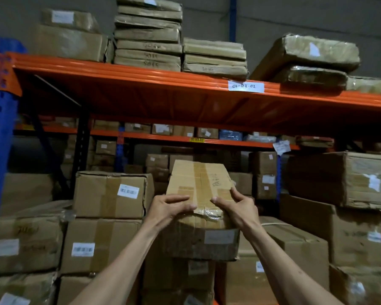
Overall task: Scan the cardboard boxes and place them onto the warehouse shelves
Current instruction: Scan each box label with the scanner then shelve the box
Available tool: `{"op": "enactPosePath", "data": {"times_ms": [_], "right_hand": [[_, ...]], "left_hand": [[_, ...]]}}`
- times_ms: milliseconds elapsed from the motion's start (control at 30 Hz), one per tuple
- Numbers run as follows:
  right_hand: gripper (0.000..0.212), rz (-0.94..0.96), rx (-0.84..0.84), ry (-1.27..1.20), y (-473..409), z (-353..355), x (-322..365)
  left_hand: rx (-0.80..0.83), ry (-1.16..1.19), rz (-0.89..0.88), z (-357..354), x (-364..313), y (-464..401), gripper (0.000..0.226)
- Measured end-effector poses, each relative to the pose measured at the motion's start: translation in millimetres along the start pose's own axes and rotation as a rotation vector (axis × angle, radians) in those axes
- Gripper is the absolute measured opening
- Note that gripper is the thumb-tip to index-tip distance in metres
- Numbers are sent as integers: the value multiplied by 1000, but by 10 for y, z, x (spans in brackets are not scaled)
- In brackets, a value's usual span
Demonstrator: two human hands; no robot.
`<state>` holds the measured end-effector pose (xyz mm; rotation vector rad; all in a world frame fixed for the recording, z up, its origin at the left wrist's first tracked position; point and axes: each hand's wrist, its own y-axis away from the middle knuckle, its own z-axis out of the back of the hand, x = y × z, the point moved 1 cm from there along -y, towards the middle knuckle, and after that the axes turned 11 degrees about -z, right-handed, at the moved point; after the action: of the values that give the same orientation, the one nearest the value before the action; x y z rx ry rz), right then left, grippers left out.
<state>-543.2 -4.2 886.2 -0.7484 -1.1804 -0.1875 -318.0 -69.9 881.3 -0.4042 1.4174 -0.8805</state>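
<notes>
At 7 o'clock, stacked boxes (101,245) run off the frame. Left hand (169,206) and right hand (235,208), fingers curled, grip the near edge of the centre cardboard box (199,181); its scrawled marking is unreadable. At 1 o'clock, a shelf label (246,86) reads 01-03-02.

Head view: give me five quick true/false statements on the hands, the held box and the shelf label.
1. Both hands grip the near end of the taped box. True: left hand and right hand curl their fingers over its near top edge.
2. The white shelf label reads 01-03-02. True.
3. The upper orange beam carries no goods. False: flat wrapped parcels are stacked on it.
4. The left hand holds a scanner. False: it holds only the box.
5. The box to the left bears a barcode sticker. True.
</notes>
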Motion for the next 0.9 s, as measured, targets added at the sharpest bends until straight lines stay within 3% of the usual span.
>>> {"op": "enactPosePath", "data": {"times_ms": [133, 267, 367, 467, 600, 700, 900], "right_hand": [[89, 32, 82, -173, -380, -325, -208], [56, 109, 106, -290, -617, -675, -514], [41, 158, 34, -284, -881, -921, -663], [31, 297, 21, -193, -1067, -1156, -791], [38, 399, 53, 12, -1070, -1261, -860], [47, 486, 38, 111, -1172, -1242, -841], [49, 493, -5, 182, -1421, -1283, -1005]], "left_hand": [[44, -25, -202, 199, 336, -338, 51], [-11, -136, -338, 301, 593, -759, 33], [-67, -156, -344, 321, 873, -904, 19], [-128, -194, -333, 418, 1217, -833, 20], [-112, -443, -503, 441, 1531, -801, 48], [-148, -530, -574, 368, 1552, -857, 50], [-145, -618, -486, 254, 1696, -900, 55]]}}
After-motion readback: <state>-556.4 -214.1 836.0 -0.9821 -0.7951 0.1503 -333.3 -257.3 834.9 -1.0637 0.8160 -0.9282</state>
